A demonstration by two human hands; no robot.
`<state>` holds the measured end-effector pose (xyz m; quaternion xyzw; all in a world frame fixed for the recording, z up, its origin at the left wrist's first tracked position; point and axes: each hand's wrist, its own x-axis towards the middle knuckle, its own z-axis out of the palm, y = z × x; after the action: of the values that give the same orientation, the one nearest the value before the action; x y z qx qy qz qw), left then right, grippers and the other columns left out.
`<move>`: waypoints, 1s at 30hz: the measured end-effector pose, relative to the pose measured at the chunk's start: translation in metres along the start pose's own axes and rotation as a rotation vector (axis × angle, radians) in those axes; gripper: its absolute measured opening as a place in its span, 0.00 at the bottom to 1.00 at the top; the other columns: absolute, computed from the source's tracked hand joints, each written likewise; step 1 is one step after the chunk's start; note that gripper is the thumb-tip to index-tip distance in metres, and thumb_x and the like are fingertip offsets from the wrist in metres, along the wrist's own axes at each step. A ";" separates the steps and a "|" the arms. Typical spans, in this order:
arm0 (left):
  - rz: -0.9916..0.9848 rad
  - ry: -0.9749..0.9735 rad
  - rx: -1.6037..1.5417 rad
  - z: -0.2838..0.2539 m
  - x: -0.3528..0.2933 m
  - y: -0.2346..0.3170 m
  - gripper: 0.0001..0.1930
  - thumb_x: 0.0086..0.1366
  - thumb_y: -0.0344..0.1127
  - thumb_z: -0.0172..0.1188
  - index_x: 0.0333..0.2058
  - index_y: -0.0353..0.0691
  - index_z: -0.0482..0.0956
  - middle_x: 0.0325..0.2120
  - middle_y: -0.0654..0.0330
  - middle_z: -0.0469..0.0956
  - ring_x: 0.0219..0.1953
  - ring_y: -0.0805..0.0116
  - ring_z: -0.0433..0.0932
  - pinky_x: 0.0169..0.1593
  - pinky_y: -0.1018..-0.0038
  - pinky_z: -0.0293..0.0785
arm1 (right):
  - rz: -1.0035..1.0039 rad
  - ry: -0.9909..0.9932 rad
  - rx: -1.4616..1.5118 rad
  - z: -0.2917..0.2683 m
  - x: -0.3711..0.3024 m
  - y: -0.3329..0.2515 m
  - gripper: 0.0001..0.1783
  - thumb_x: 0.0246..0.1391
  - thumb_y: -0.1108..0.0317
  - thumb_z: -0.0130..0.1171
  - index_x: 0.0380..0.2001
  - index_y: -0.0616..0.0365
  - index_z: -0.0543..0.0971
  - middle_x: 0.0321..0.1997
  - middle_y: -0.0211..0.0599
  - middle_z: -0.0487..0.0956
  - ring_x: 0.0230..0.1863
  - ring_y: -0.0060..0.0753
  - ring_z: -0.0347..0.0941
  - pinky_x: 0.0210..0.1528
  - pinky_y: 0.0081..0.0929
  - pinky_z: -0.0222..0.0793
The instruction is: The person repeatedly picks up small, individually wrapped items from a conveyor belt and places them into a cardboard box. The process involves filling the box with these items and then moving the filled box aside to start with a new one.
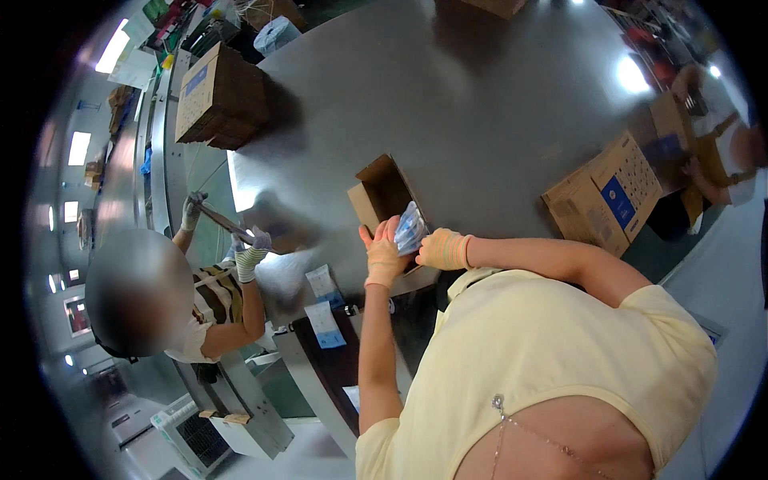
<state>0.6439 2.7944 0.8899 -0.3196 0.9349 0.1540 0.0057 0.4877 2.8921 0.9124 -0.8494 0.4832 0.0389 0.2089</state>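
Note:
An open cardboard box (370, 210) stands on the grey metal table in front of me. A bunch of white and blue packets (411, 227) is at its near right part; I cannot tell how far inside it sits. My left hand (385, 254), in a thin orange and yellow glove, is beside the packets with its fingers stretched out and the thumb apart. Whether it presses on them is unclear. On the other side my right hand (445, 249), in a similar striped glove, is curled closed at the packets' lower edge. Its fingertips are partly hidden.
More packets (326, 324) lie on a dark conveyor belt (354, 366) at my left. A closed carton (604, 194) stands to the right, stacked flat cartons (220, 100) at the far left. A gloved co-worker's hand (252, 258) holds a flat piece; another person (724, 156) handles a carton.

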 end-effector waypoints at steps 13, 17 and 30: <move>-0.359 -0.491 -0.058 0.013 0.081 0.038 0.16 0.61 0.35 0.48 0.41 0.41 0.83 0.46 0.50 0.78 0.50 0.55 0.77 0.51 0.62 0.74 | 0.092 0.021 -0.043 0.006 -0.003 -0.005 0.09 0.51 0.68 0.53 0.35 0.50 0.79 0.38 0.36 0.81 0.41 0.39 0.79 0.35 0.35 0.77; -0.387 -0.508 -0.194 0.010 0.069 0.021 0.19 0.64 0.42 0.45 0.43 0.39 0.81 0.46 0.48 0.78 0.49 0.50 0.76 0.52 0.60 0.73 | 0.067 0.045 -0.107 0.006 0.004 -0.018 0.09 0.48 0.69 0.54 0.34 0.49 0.79 0.38 0.37 0.81 0.40 0.38 0.79 0.34 0.35 0.78; -1.044 0.589 -0.345 -0.022 -0.299 -0.053 0.17 0.58 0.29 0.58 0.47 0.38 0.76 0.46 0.51 0.77 0.48 0.51 0.75 0.52 0.64 0.70 | 0.023 0.059 -0.130 0.006 0.001 -0.017 0.08 0.47 0.66 0.58 0.34 0.49 0.78 0.33 0.31 0.77 0.41 0.35 0.74 0.37 0.34 0.74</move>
<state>0.9153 2.9265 0.9283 -0.7599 0.5794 0.1849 -0.2296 0.5036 2.9014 0.9125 -0.8562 0.4954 0.0478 0.1386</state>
